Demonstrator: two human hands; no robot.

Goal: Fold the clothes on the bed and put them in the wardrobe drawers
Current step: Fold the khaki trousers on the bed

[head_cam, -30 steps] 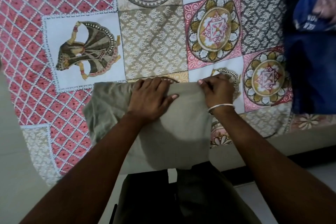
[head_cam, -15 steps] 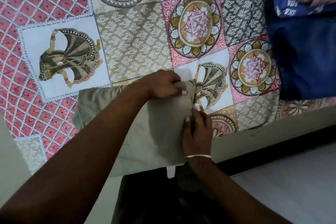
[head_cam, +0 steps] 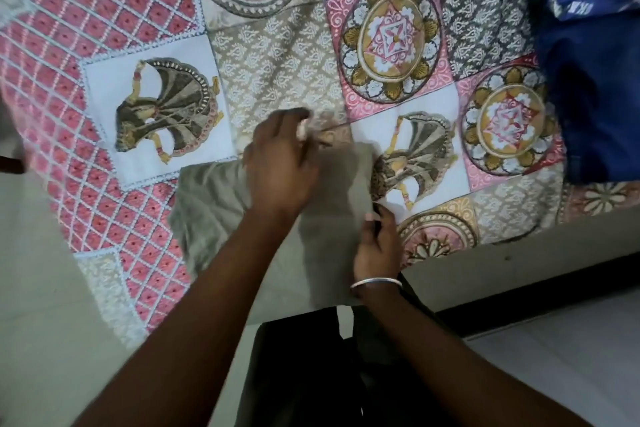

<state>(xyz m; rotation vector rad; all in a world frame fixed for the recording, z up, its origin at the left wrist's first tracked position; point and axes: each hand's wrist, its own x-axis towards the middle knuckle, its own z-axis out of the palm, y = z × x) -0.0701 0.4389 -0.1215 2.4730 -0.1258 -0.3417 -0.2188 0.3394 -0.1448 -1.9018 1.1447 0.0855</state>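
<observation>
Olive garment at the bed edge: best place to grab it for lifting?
Probably the garment by its straight right edge, coming from the right, where the right hand already pinches it. The left part is bunched and creased, and the left hand covers the top.

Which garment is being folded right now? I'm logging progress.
The olive-grey garment at the bed's near edge: both hands are on it, the right hand pinching its right edge. The blue clothes lie untouched at far right.
</observation>
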